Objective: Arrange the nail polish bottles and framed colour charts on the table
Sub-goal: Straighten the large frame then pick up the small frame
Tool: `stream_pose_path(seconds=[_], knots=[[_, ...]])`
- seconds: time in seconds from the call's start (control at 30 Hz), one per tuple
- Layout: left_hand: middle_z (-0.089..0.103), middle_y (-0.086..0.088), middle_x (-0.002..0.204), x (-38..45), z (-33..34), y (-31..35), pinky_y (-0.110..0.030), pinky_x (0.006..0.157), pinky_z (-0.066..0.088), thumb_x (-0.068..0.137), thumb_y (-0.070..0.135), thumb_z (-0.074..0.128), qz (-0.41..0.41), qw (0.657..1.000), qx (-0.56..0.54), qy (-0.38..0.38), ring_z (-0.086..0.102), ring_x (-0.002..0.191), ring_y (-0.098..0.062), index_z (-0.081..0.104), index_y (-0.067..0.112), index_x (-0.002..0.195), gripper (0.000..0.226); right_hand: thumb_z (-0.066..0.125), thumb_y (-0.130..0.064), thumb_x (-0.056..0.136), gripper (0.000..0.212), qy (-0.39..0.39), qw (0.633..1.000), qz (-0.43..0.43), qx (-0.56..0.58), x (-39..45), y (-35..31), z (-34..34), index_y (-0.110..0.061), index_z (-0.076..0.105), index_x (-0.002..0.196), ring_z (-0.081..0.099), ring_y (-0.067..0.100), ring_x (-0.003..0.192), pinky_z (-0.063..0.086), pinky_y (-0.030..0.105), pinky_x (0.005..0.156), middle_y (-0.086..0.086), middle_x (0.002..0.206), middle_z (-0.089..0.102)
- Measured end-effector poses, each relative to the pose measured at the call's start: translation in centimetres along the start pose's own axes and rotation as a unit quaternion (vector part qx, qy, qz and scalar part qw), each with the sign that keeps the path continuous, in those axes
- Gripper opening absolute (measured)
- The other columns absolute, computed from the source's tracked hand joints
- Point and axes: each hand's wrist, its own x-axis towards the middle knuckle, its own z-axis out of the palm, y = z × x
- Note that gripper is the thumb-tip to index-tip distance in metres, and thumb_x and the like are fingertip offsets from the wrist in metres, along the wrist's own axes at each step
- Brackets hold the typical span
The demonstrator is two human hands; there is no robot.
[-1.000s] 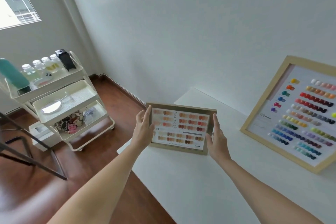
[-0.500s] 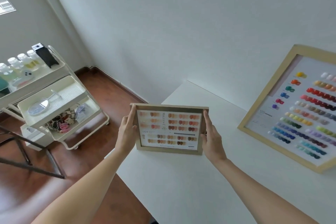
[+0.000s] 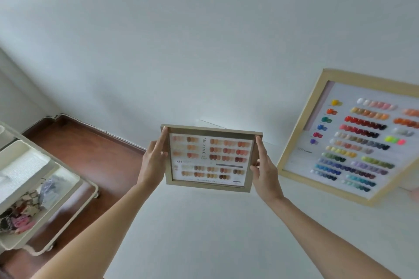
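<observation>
**Small framed chart gripped at both short sides above the white table**

Fingers point(image 3: 163, 137) of the left hand point(image 3: 151, 164) pressed flat along the left edge of the small framed colour chart point(image 3: 209, 157), thumb tucked behind. Fingers of the right hand point(image 3: 265, 171) stretched up the right edge, clamping it likewise. Held between the two hands, upright and facing the camera, long axis running left to right, top edge tipped slightly down toward the right. Whether the bottom edge touches the table point(image 3: 204, 233) cannot be told.

Rectangular frame of pale, matte wood; white card inside with rows of small glossy oval swatches in beige, peach, orange and brown.

To the right, leaning against the wall point(image 3: 204, 41), a larger framed colour chart point(image 3: 353, 138): light wood border, rows of glossy swatches in many colours, tilted in view.

At far left, a cream trolley point(image 3: 45, 179) with rounded-corner trays on the wooden floor point(image 3: 90, 147); lower tray holding patterned fabric items and a clear wrapped bundle, blurred.
</observation>
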Motion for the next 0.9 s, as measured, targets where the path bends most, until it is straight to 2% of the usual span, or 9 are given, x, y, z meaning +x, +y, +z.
stream_pose_path(seconds=[0.2,0.27,0.33,0.4,0.47,0.6,0.73,0.8,0.9], knots=[[0.047,0.005,0.111,7.8,3.1,1.0,-0.027,0.089,0.043,0.089,-0.009,0.047,0.067,0.997,-0.040,-0.021,0.056,0.097,-0.012,0.014,0.060,0.141,0.092,0.055,0.011,0.086,0.099,0.064,0.997,0.038,-0.034,4.5,0.8,-0.5,-0.047,0.001,0.146,0.052,0.004,0.076,0.054,0.024,0.080,-0.001,0.104,0.056],[0.048,0.003,0.110,10.1,4.4,1.2,-0.030,0.089,0.045,0.088,-0.010,0.046,0.075,0.996,-0.049,-0.028,0.058,0.097,-0.017,0.017,0.055,0.144,0.090,0.054,0.011,0.086,0.099,0.073,0.995,0.054,-0.042,5.9,1.3,-0.6,-0.047,0.001,0.146,0.053,0.008,0.074,0.055,0.026,0.078,0.001,0.100,0.056],[0.048,0.003,0.108,12.0,5.8,1.1,-0.029,0.089,0.045,0.087,-0.012,0.047,0.091,0.994,-0.056,-0.031,0.058,0.095,-0.017,0.019,0.050,0.145,0.090,0.054,0.011,0.086,0.099,0.082,0.993,0.067,-0.044,7.1,1.8,-0.5,-0.048,0.001,0.146,0.053,0.009,0.076,0.055,0.028,0.080,0.002,0.106,0.057],[0.048,0.004,0.107,13.7,7.0,1.1,-0.025,0.088,0.044,0.086,-0.013,0.048,0.103,0.992,-0.057,-0.036,0.057,0.093,-0.013,0.016,0.056,0.143,0.095,0.053,0.012,0.086,0.101,0.093,0.992,0.078,-0.045,8.1,2.3,-0.3,-0.050,0.000,0.145,0.054,0.007,0.084,0.054,0.029,0.085,0.003,0.115,0.056],[0.047,0.005,0.106,15.0,8.1,1.1,-0.024,0.087,0.042,0.086,-0.012,0.048,0.114,0.991,-0.050,-0.043,0.057,0.092,-0.012,0.012,0.059,0.142,0.097,0.053,0.012,0.086,0.101,0.102,0.990,0.092,-0.043,9.0,2.9,0.0,-0.053,0.000,0.144,0.055,0.006,0.084,0.055,0.027,0.085,0.001,0.114,0.054],[0.048,0.004,0.107,17.4,10.1,0.7,-0.023,0.088,0.042,0.086,-0.011,0.048,0.120,0.990,-0.050,-0.060,0.056,0.093,-0.013,0.012,0.058,0.143,0.096,0.053,0.009,0.088,0.100,0.105,0.987,0.118,-0.040,10.6,4.2,0.5,-0.055,-0.002,0.143,0.058,0.007,0.084,0.057,0.029,0.082,0.002,0.112,0.054],[0.048,0.004,0.108,19.0,11.7,0.3,-0.023,0.089,0.041,0.087,-0.011,0.047,0.117,0.989,-0.051,-0.074,0.055,0.096,-0.012,0.012,0.059,0.142,0.095,0.050,0.010,0.089,0.098,0.111,0.984,0.134,-0.034,12.0,5.1,1.1,-0.055,0.001,0.143,0.056,0.008,0.087,0.056,0.029,0.085,0.003,0.120,0.053],[0.047,0.005,0.109,19.7,12.3,0.3,-0.023,0.089,0.040,0.088,-0.010,0.045,0.108,0.989,-0.057,-0.080,0.055,0.096,-0.012,0.013,0.060,0.142,0.094,0.051,0.009,0.089,0.097,0.118,0.983,0.139,-0.032,12.6,5.5,1.4,-0.055,0.001,0.142,0.052,0.002,0.094,0.054,0.022,0.085,0.004,0.126,0.051],[0.045,0.008,0.110,20.3,12.8,0.4,-0.023,0.089,0.039,0.087,-0.010,0.044,0.109,0.990,-0.057,-0.075,0.052,0.097,-0.008,0.011,0.061,0.142,0.096,0.052,0.013,0.087,0.100,0.125,0.982,0.137,-0.036,12.9,6.3,1.9,-0.055,0.002,0.142,0.039,-0.015,0.104,0.033,-0.008,0.084,0.008,0.132,0.049]])
